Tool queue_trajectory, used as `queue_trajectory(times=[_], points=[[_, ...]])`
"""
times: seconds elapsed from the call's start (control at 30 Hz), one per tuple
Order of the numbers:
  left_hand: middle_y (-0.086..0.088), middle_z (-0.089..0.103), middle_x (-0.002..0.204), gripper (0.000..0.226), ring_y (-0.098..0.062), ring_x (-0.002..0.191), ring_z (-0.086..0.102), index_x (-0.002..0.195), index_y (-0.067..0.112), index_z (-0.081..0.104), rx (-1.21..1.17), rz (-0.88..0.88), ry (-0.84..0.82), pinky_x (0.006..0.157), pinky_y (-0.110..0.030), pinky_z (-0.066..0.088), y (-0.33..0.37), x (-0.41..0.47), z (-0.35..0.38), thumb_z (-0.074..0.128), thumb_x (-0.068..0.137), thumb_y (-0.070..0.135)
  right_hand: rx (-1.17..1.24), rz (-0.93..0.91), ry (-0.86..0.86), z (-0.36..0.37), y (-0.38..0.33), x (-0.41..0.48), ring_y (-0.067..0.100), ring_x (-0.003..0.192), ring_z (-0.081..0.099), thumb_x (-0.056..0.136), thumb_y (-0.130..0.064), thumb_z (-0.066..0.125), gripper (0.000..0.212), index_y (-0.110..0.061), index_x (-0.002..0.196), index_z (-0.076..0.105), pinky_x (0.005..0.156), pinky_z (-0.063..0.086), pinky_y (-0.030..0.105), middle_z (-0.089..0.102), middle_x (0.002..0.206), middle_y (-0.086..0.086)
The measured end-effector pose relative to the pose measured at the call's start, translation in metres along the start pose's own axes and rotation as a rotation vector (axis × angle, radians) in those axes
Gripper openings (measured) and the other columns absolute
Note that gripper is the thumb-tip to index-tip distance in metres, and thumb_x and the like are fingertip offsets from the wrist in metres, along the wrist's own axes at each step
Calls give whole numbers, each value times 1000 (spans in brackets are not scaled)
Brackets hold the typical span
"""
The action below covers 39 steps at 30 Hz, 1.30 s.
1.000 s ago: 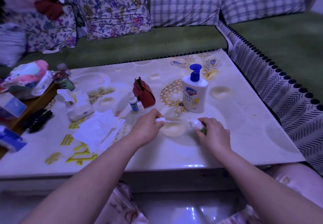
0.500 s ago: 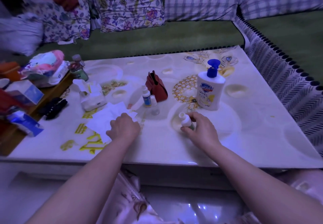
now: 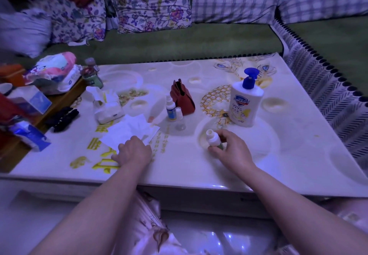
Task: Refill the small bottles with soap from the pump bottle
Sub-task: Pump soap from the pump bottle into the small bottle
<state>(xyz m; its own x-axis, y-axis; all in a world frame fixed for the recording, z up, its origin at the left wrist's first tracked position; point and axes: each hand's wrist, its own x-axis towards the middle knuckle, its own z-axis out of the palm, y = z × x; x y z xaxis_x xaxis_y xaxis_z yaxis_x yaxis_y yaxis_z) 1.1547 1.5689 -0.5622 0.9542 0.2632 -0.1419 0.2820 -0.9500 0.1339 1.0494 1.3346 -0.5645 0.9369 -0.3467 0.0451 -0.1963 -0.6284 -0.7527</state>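
Observation:
A white pump bottle (image 3: 246, 105) with a blue pump head stands upright on the pale patterned table (image 3: 294, 147). In front of it, my right hand (image 3: 232, 151) grips a small white bottle (image 3: 212, 138) with an uncapped neck, tilted slightly left, its base on the table. My left hand (image 3: 133, 152) lies palm down, fingers curled, on white tissue sheets (image 3: 129, 130); anything under it is hidden. A small spray bottle (image 3: 170, 109) with a blue label and a small clear bottle (image 3: 180, 121) stand side by side behind the tissues.
A red pouch (image 3: 183, 100) stands behind the small bottles. A tissue pack (image 3: 108, 110), a black object (image 3: 61, 118) and green drink bottles (image 3: 91, 76) sit at the left, beside a cluttered wooden side table (image 3: 59, 103). A green sofa with cushions lies beyond.
My left hand pulled the spray top out of the small white bottle, carried it left and came down on the tissue sheets. My right hand has kept hold of the bottle.

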Motion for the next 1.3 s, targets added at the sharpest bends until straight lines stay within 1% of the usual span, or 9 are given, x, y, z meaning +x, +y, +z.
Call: queue_trajectory(times=[0.2,0.4,0.7,0.8,0.9,1.0,1.13,1.2,1.3], points=[[-6,55,119,43,-28,120,42,117,14,51,-66,44,95,90,-45,35,5,-5,-3,57,85,41,12,7,12,-3,2,0,18,95,59,76,-27,72,33,-24,107,61,77,46,34,64,100,-3],[-7,55,118,43,-30,117,45,115,12,50,-142,178,138,86,-42,38,25,-20,-8,60,84,41,41,14,26,-8,1,-3,19,95,59,75,-28,72,33,-25,106,61,80,47,36,65,101,-3],[-4,61,108,31,-29,110,49,104,15,53,-238,317,42,81,-36,44,50,-47,-4,60,84,38,54,33,41,-21,5,-16,19,98,60,76,-26,72,36,-23,110,61,83,48,38,65,104,-2],[-1,63,105,22,-26,106,54,102,18,55,-291,384,10,81,-35,46,66,-53,-8,57,84,29,56,54,61,-31,9,-17,18,98,60,76,-27,72,35,-23,109,62,82,48,36,65,103,-3],[0,64,104,21,-24,102,57,105,17,57,-374,493,61,77,-34,45,93,-62,-15,53,85,19,67,87,101,-46,15,-14,16,99,60,77,-27,73,35,-24,111,62,78,45,32,64,103,-5],[3,63,108,23,-21,103,56,109,18,56,-438,618,121,79,-34,45,127,-70,-31,52,86,17,81,120,143,-65,20,-6,15,99,59,79,-25,72,34,-22,111,61,71,38,28,62,100,-7],[-1,61,116,33,-23,106,56,121,18,50,-485,742,79,86,-40,48,182,-73,-55,50,89,13,116,149,211,-87,25,9,19,98,60,80,-23,70,32,-18,110,61,70,40,29,66,104,-1],[-4,53,127,45,-25,115,51,132,23,41,-433,820,59,91,-42,46,205,-74,-66,48,90,9,127,148,232,-94,24,17,19,98,61,80,-23,69,32,-18,110,62,71,42,29,67,104,-1],[-1,38,144,65,-25,128,36,143,32,29,-307,964,67,96,-39,39,236,-76,-85,47,89,1,130,139,256,-103,22,28,19,100,60,80,-22,68,32,-19,111,61,73,43,29,66,106,-1]])
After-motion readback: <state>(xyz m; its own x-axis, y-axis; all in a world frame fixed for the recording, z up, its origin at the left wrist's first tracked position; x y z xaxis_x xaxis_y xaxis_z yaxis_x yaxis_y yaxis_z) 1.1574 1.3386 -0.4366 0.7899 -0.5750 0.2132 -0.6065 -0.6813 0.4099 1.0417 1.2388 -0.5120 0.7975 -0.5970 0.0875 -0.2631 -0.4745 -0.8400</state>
